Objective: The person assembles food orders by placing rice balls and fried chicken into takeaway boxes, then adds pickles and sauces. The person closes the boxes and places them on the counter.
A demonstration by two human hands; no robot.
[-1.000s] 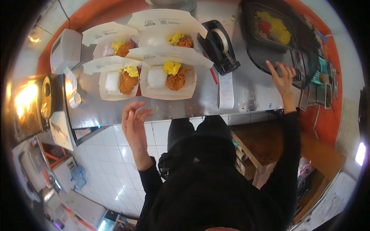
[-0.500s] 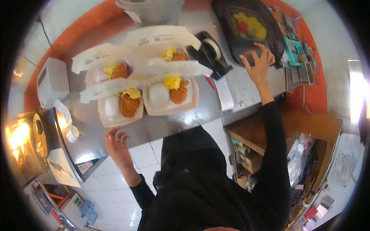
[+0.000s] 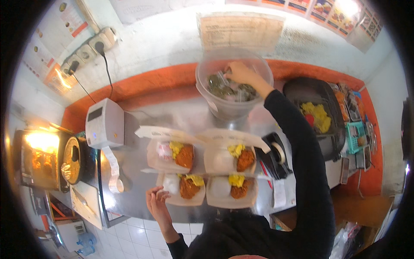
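A: Where is the right hand (image 3: 241, 74)?

B: It is inside the big clear tub (image 3: 233, 82), up past the food boxes. Its fingers are curled around something down in the dark green stuff (image 3: 228, 90). I cannot tell what they pinch.

A: And the left hand (image 3: 156, 203)?

B: It is open, fingers loosely bent, holding nothing. Its fingertips touch the near left food box (image 3: 183, 190), at the box's left edge.

A: How many food boxes are there?

B: Four, all open, in two rows of two. The far left box (image 3: 172, 156), the far right box (image 3: 233, 159) and the near right box (image 3: 233, 191) sit tight together with the first one. Each has white rice, a brown fried piece and a yellow bit. The lids are white and stand open behind them.

A: What else is near the boxes?

B: Left of them is one white receipt printer (image 3: 105, 124), with a curl of white paper (image 3: 113, 168) hanging from it. Right of them is one black tape holder (image 3: 274, 155). Further right is one black tray (image 3: 317, 112) with yellow food and a red bit.

A: Any signs?

B: Behind the tub is one pale paper sheet (image 3: 241, 30) on the wall. At the wall's top right is a row of small food pictures (image 3: 327, 11). Up on the left is one white power strip (image 3: 88, 49) with black plugs.
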